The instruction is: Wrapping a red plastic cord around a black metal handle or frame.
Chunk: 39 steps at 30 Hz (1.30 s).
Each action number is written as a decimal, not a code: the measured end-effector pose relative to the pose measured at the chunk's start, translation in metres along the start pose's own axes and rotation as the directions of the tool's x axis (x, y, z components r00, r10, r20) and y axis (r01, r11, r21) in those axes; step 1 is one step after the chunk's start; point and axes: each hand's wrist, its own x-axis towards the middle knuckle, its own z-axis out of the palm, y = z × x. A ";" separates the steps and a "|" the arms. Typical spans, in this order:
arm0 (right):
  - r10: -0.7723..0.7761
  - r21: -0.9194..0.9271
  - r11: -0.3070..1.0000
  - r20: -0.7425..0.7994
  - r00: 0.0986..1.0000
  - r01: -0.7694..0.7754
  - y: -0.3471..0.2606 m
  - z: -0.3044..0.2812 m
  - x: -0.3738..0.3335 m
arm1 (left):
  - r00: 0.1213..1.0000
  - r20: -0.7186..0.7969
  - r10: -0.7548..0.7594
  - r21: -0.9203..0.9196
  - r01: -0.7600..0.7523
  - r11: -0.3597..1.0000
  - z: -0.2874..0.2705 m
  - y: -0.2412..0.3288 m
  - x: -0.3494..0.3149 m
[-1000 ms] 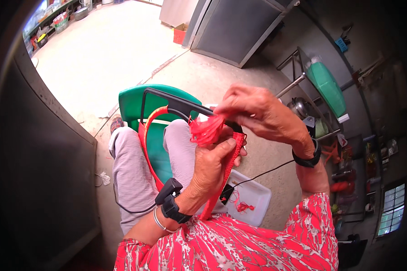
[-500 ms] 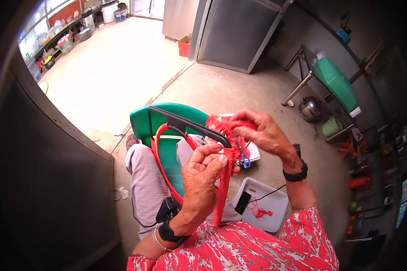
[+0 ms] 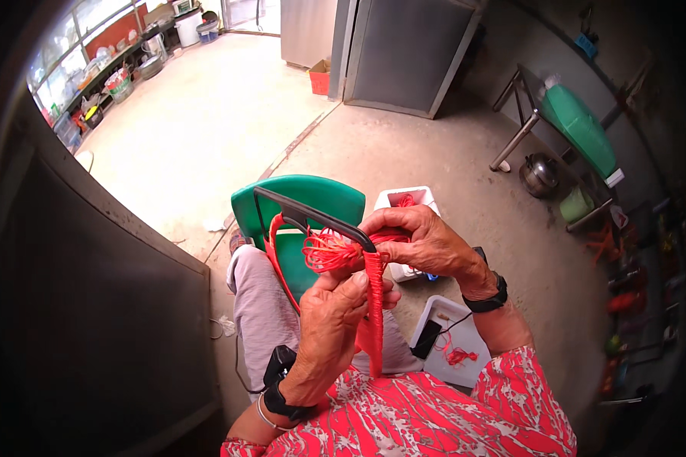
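Observation:
A black frame (image 3: 312,215) stands tilted before me, its near side bar (image 3: 375,305) wrapped tightly in red cord. My left hand (image 3: 331,324) is closed around this wrapped bar just below the corner, thumb on the near face and some fingertips beyond it. At the corner, my right hand (image 3: 431,244) is closed on a looped bundle of red cord (image 3: 329,250). The loops spill through the inside of the frame, left of the bar. Part of the bundle is hidden behind the bar and the right fingers.
A green plastic chair (image 3: 305,186) stands in front of my knees. Beyond my right hand is a white container (image 3: 427,198) with red cord. A pale tray (image 3: 465,335) holds a phone (image 3: 428,339) and cord scraps. A dark panel (image 3: 91,305) rises at left.
My right hand has moved left and down to the frame's corner, bringing the cord bundle from the outer right side through to the frame's inside. My left hand still grips the wrapped bar.

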 end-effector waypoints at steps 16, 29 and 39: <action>-0.467 -0.451 0.750 0.157 0.870 0.484 -0.063 -0.029 0.022 | 0.997 0.059 0.055 0.002 -0.055 0.998 -0.011 0.000 0.008; -0.354 -0.724 0.282 0.530 0.770 0.629 -0.068 0.002 0.048 | 0.989 0.022 0.146 -0.166 -0.141 0.976 -0.010 0.004 0.018; -0.146 -0.190 0.976 -0.188 0.971 0.110 -0.019 -0.034 -0.002 | 0.978 -0.069 0.196 0.117 -0.187 0.975 -0.005 0.002 0.024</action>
